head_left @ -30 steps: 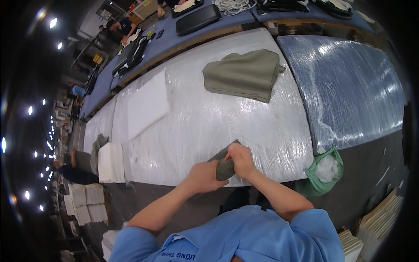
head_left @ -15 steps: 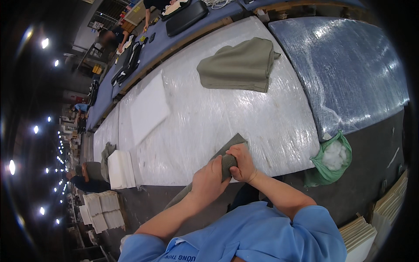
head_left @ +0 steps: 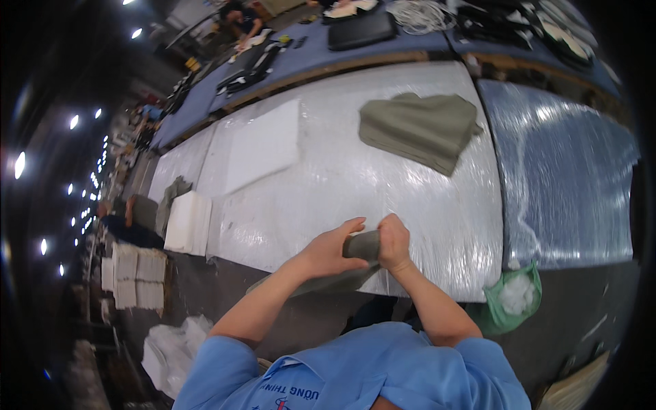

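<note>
A piece of olive-green fabric (head_left: 362,246) is bunched between my hands at the near edge of the table. My right hand (head_left: 394,242) is closed in a fist on its right end. My left hand (head_left: 328,251) is beside the other end, thumb and fingers spread apart around the cloth without closing on it. The rest of the fabric hangs below my left hand and forearm. Farther off on the plastic-wrapped white table (head_left: 328,178) lies a folded stack of the same olive fabric (head_left: 420,126). A flat white sheet of padding (head_left: 266,147) lies to its left.
A green bag of white stuffing (head_left: 516,297) stands at the right near corner. Beside the table is a blue plastic-covered surface (head_left: 567,178). White stacked pads (head_left: 188,222) sit at the left. Across the back, a blue bench (head_left: 301,55) holds black cushions; other people work there.
My left hand has loosened from the fabric and its fingers have spread. My right hand still grips it. The view has turned, showing more of the back bench.
</note>
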The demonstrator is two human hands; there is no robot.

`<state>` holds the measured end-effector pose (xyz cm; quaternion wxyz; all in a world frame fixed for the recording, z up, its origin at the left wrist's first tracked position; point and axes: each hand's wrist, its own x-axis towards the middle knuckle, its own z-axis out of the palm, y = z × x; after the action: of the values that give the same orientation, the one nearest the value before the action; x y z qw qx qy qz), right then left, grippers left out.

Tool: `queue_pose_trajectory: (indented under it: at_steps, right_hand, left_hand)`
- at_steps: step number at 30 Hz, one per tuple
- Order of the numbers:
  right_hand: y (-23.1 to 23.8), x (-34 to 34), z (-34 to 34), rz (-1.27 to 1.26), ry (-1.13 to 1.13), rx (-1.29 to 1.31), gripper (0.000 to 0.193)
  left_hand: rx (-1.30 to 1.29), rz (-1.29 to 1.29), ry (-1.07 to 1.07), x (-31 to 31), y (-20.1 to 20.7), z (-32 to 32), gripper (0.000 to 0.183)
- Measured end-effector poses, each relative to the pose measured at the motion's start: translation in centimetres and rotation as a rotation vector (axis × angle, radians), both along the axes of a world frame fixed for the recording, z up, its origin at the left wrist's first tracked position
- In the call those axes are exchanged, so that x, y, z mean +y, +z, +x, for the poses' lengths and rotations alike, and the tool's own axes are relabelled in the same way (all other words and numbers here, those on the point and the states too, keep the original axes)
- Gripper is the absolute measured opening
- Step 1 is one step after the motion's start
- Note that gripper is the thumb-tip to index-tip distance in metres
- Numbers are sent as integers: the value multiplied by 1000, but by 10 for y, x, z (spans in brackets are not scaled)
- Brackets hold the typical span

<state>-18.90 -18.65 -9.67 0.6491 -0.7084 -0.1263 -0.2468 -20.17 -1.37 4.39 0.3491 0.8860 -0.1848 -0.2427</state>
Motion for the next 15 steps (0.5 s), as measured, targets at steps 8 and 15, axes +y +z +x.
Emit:
queue_pose_trajectory:
  at_steps: [8,15]
  right_hand:
    - [10,-3,-9,-52,51,-62,23]
    - [56,-14,-29,-548,228,-369,29]
  left_hand:
    - [-651,613,258,100,-4,-122,90]
    - [-469,526,330,92,-23,-137,58]
